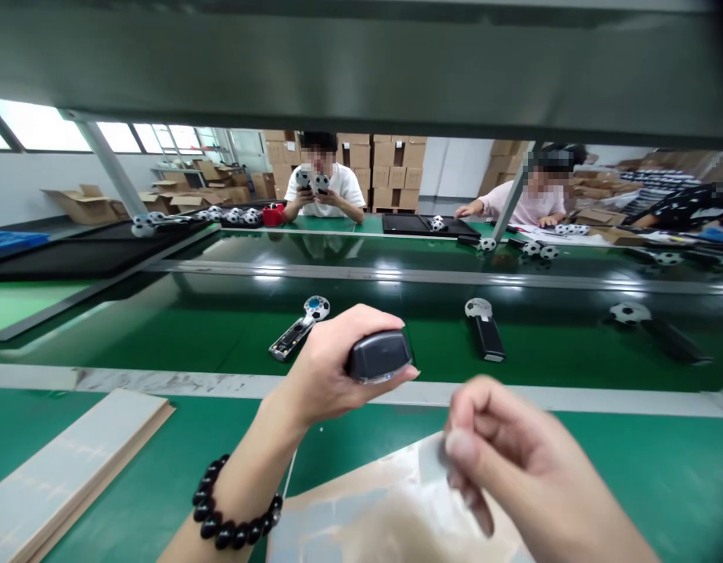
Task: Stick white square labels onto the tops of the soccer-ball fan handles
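My left hand [338, 363], with a black bead bracelet [221, 516] on its wrist, is wrapped round a black device [380, 356] seen end-on. To the right and lower, my right hand [502, 446] has its thumb pressed to its curled fingers on a small greyish piece too blurred to name. Beneath the hands lies a sheet [332, 516] with pale blue patches. Beyond my left hand, an opened football-topped device [291, 338] shows its inner parts. Farther right are a closed device [487, 332] and another football-topped one [630, 314].
A stack of flat boards [73, 469] lies at the left on the green table [221, 438]. Metal rails [221, 385] border the green belt. Across it, a person in white [338, 191] holds two football-topped pieces, and others sit at the right. A large shelf edge [361, 70] spans above.
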The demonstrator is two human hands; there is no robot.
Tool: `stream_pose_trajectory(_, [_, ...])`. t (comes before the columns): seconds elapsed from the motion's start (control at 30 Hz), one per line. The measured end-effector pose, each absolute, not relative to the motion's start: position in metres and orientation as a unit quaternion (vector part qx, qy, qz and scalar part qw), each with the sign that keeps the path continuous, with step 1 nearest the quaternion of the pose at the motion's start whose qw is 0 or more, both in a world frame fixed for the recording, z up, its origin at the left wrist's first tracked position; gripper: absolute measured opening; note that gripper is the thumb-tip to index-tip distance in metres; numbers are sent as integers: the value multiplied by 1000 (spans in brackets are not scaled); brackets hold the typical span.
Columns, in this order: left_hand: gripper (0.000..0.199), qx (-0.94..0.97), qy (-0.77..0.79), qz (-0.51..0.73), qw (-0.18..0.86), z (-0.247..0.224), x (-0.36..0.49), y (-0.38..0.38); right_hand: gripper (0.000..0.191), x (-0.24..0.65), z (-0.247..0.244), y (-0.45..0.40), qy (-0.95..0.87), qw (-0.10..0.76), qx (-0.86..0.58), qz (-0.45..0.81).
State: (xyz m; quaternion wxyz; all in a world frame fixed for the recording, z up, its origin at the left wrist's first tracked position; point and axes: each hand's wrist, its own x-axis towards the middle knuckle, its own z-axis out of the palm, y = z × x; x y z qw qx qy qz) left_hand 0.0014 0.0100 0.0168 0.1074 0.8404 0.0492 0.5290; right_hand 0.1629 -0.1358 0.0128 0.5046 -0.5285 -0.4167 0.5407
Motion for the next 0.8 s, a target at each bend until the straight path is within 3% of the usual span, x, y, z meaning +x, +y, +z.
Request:
stream_pose_trajectory(0.13, [25,861,37,501,78,21,-1,9,38,154,54,-109,-421,581,-489,496])
stream_pose_trajectory(0.33, [21,879,40,472,56,23,0,7,24,155,43,-100,-464,604,-466,450])
stream_pose_trajectory(0.8, [25,888,77,451,53,22,0,4,23,152,46,-100,-477,609,-486,406])
